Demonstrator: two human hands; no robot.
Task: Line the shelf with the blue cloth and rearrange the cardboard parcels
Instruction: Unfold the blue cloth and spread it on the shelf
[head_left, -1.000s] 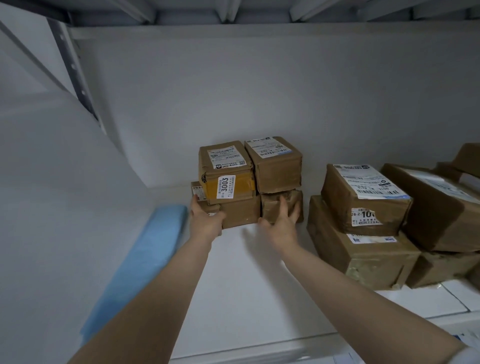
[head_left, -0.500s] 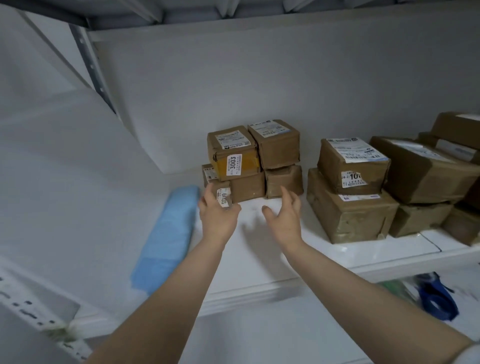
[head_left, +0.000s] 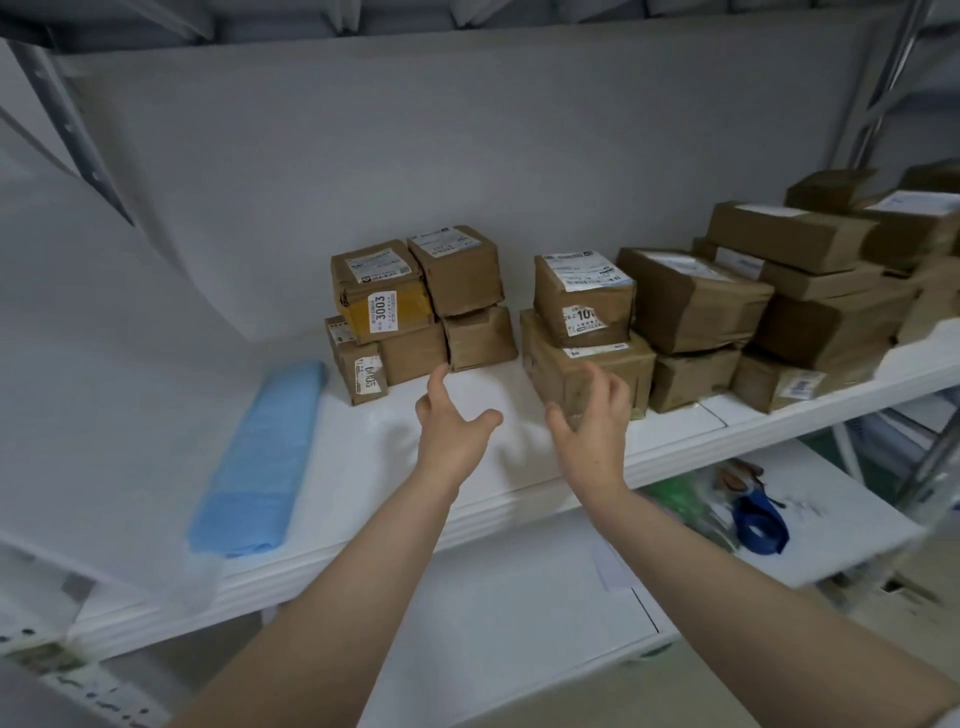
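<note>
Left hand (head_left: 452, 426), right hand (head_left: 592, 423) above shelf (head_left: 363, 467), each grip slack and empty, blue cloth (head_left: 265, 457) lay folded at left, cardboard parcels (head_left: 457, 270) stood behind, perhaps untouched

This looks like a parcel storeroom or pickup depot. Steel racking with perforated uprights (head_left: 65, 119) carries white shelf boards (head_left: 363, 467). The taped cardboard parcels (head_left: 691, 306) stacked along them bear printed shipping labels (head_left: 589, 270) and numbered stickers (head_left: 383, 310).

left hand (head_left: 451, 427), right hand (head_left: 593, 422) withdrawn off parcels (head_left: 415, 312)
</note>
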